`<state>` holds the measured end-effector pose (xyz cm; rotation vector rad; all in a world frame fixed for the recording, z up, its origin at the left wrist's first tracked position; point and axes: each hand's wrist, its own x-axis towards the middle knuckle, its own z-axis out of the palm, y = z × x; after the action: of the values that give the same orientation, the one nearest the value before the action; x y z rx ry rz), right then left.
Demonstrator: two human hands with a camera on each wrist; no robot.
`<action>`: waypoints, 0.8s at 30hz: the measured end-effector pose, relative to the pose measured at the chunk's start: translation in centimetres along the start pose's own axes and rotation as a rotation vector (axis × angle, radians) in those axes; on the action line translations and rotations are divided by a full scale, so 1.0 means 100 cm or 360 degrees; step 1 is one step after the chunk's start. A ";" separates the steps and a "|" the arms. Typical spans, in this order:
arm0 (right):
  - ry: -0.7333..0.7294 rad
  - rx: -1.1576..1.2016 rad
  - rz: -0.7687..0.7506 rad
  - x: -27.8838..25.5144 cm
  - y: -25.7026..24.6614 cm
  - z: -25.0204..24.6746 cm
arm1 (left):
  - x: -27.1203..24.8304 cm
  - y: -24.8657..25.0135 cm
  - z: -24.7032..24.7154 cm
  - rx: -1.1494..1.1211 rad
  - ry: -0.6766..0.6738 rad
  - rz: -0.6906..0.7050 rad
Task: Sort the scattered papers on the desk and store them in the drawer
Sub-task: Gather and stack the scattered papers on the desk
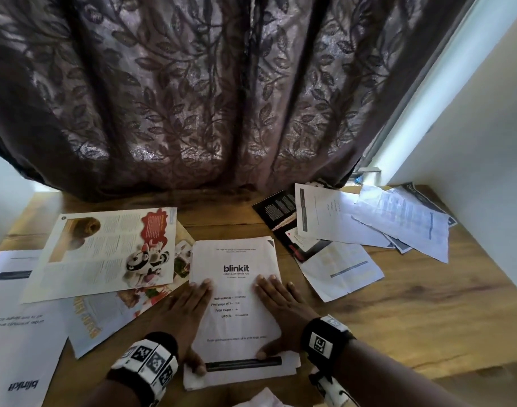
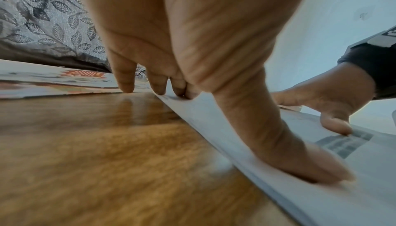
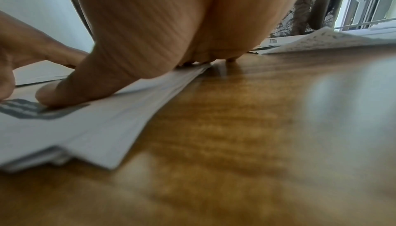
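Note:
A stack of white printed papers (image 1: 236, 304) with a "blinkit" sheet on top lies on the wooden desk (image 1: 427, 318) near its front edge. My left hand (image 1: 192, 324) lies along the stack's left edge with straight fingers, its thumb on the lower sheets. My right hand (image 1: 276, 315) lies the same way along the right edge. In the left wrist view the left hand (image 2: 240, 124) presses the stack (image 2: 364, 178), and the right hand (image 2: 325, 101) is beyond it. In the right wrist view the right hand (image 3: 139, 60) presses the stack (image 3: 96, 128). No drawer is in view.
Colourful magazine pages (image 1: 104, 251) and large white sheets (image 1: 16, 333) spread over the left of the desk. More white papers (image 1: 383, 221) and a black brochure (image 1: 278, 212) lie at the back right. A dark leaf-patterned curtain (image 1: 222, 98) hangs behind; a white wall (image 1: 471, 127) stands at the right.

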<state>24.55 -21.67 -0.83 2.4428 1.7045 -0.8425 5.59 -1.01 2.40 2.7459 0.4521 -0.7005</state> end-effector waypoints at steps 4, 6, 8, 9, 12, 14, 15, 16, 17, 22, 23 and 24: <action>0.0040 0.0070 -0.0075 -0.007 0.014 -0.009 | 0.005 0.002 -0.007 0.0005 -0.0055 -0.0003; 0.0192 0.0195 -0.0013 -0.012 0.022 -0.017 | 0.008 0.002 -0.012 0.0057 -0.0079 -0.0025; 0.0474 0.0221 0.0090 -0.022 0.043 -0.032 | 0.013 0.006 -0.018 0.0064 -0.0034 -0.0068; 0.0628 0.0311 0.0156 -0.028 0.062 -0.040 | 0.015 0.010 -0.022 0.0027 0.0029 -0.0079; 0.1027 0.0524 0.0386 -0.050 0.141 -0.063 | 0.032 0.023 -0.036 -0.0162 0.0405 -0.0004; 0.1068 0.0482 0.0641 -0.059 0.205 -0.075 | 0.055 0.036 -0.041 -0.0301 0.0565 0.0011; 0.1016 0.0465 0.0780 -0.061 0.235 -0.082 | 0.065 0.044 -0.043 -0.0388 0.0618 -0.0003; 0.0925 0.0433 0.0927 -0.061 0.261 -0.088 | 0.075 0.053 -0.047 -0.0449 0.0674 -0.0009; 0.0832 0.0381 0.1057 -0.063 0.291 -0.089 | 0.085 0.066 -0.052 -0.0468 0.0711 -0.0011; 0.0624 0.0246 0.1403 -0.074 0.383 -0.087 | 0.122 0.121 -0.065 -0.0425 0.0759 0.0055; 0.0601 0.0266 0.1413 -0.076 0.393 -0.088 | 0.127 0.128 -0.065 -0.0414 0.0745 0.0059; 0.0569 0.0288 0.1408 -0.077 0.398 -0.089 | 0.132 0.133 -0.064 -0.0409 0.0730 0.0058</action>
<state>61.36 -40.93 -0.23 3.1348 0.4213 -0.4583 24.05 -8.05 3.63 2.6430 0.5391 0.0102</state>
